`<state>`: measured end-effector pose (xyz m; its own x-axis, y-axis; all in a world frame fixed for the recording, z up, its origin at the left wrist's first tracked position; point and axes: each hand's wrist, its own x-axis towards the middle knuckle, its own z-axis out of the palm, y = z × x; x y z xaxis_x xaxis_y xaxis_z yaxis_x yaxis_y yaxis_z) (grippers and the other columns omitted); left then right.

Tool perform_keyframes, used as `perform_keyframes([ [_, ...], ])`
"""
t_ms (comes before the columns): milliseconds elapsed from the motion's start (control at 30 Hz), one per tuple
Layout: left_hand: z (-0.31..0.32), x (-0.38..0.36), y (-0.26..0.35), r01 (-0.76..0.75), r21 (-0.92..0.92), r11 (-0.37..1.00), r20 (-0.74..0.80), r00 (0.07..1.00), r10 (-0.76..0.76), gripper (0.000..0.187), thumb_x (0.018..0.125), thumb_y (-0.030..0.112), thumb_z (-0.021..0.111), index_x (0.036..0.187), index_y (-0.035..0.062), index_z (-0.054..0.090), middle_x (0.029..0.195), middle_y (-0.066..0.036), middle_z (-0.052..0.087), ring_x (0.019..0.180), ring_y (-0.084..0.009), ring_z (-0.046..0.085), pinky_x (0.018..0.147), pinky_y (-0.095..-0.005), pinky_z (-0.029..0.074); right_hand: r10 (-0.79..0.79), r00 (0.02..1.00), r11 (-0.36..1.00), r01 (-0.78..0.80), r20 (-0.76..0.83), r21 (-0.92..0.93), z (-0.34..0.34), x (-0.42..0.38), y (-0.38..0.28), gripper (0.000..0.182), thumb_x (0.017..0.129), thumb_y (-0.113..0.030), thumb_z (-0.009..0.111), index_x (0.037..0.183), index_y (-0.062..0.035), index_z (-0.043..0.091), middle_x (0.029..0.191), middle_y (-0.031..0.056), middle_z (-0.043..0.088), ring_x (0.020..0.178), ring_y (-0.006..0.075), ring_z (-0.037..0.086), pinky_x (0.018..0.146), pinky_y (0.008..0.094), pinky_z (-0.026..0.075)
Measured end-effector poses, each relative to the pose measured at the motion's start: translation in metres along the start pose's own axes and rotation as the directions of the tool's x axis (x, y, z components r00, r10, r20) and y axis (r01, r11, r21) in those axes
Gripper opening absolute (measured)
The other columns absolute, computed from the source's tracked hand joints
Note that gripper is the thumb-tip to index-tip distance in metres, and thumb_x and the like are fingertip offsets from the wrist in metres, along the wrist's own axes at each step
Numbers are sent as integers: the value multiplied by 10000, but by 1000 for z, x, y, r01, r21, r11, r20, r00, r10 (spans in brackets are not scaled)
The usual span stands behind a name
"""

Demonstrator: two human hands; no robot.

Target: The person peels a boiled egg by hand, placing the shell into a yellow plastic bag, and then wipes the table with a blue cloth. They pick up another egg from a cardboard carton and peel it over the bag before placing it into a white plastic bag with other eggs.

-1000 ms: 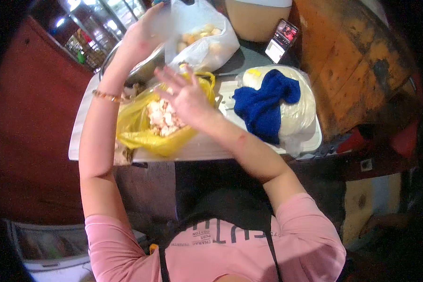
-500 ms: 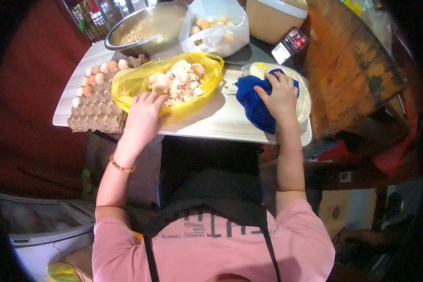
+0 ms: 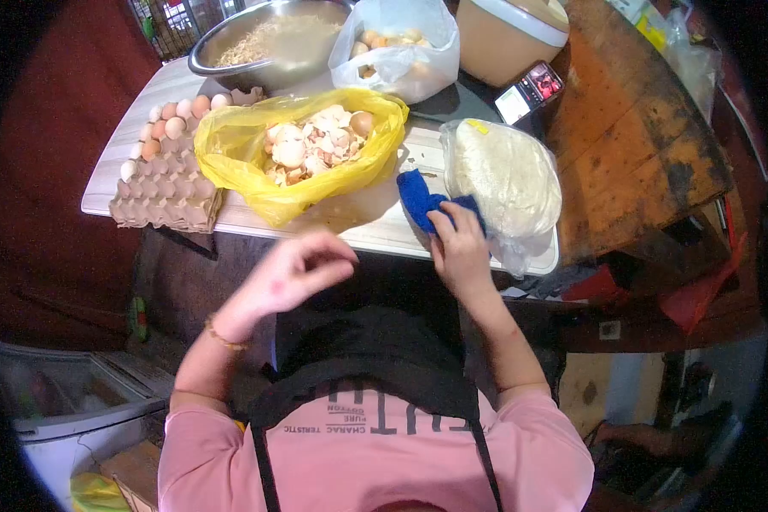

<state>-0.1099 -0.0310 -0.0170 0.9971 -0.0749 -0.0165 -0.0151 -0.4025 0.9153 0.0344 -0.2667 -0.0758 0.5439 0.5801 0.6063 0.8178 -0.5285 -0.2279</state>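
My right hand (image 3: 462,247) grips a blue cloth (image 3: 416,196) near the front edge of the white table, its fingers bent over the bunched fabric. Just right of the cloth lies a clear plastic bag of pale, cream-coloured stuff (image 3: 505,171); I cannot make out what it is. My left hand (image 3: 303,271) hovers in front of the table edge, slightly blurred, thumb and curved fingers apart with nothing seen between them. Beyond it, a yellow plastic bag (image 3: 256,183) stands open, full of broken eggshells (image 3: 316,145).
Egg cartons (image 3: 166,192) with several eggs (image 3: 175,128) occupy the table's left. At the back are a steel bowl (image 3: 294,64), a white bag of eggs (image 3: 405,72) and a lidded tan bucket (image 3: 508,43). A phone (image 3: 529,92) leans before the bucket. A wooden surface (image 3: 640,145) adjoins at right.
My right hand has dragged the blue cloth left and towards me, off the bag of pale stuff. My left hand has left the yellow bag and come back past the table edge.
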Motion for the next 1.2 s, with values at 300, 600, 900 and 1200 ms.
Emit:
perform_keyframes([
  [300,53,28,-125,219,-975,48,199,944,-264,410,1005,261,322,1233,-30,499,1212,-196,578,1108,-303,583,919,-408,515,10,1000,978,-10,2,208,49,24,-50,301,726,-23,628,1025,-10,595,1075,186,562,1011,364,528,891,432,432],
  [600,44,5,-129,82,-997,-7,77,905,-418,358,995,301,362,1227,68,501,1222,-101,572,1132,-226,548,994,-405,435,-235,972,848,194,22,492,78,30,-118,297,714,-49,618,1002,6,569,1037,203,538,936,372,524,824,437,445],
  [900,41,-67,-148,-92,-965,246,-203,856,-475,314,953,346,456,1179,154,562,1169,-74,590,1094,-228,561,957,-415,454,-309,950,639,245,-48,729,79,31,-154,199,720,-65,625,897,-2,559,929,168,518,883,356,516,797,406,456],
  [1200,-66,-51,-45,-170,-968,-182,-161,985,-63,361,1005,296,334,1036,23,568,733,-59,579,497,-92,437,416,-216,399,63,972,594,145,-226,791,-4,101,-90,136,779,5,546,900,0,609,906,139,593,872,262,586,805,337,456],
])
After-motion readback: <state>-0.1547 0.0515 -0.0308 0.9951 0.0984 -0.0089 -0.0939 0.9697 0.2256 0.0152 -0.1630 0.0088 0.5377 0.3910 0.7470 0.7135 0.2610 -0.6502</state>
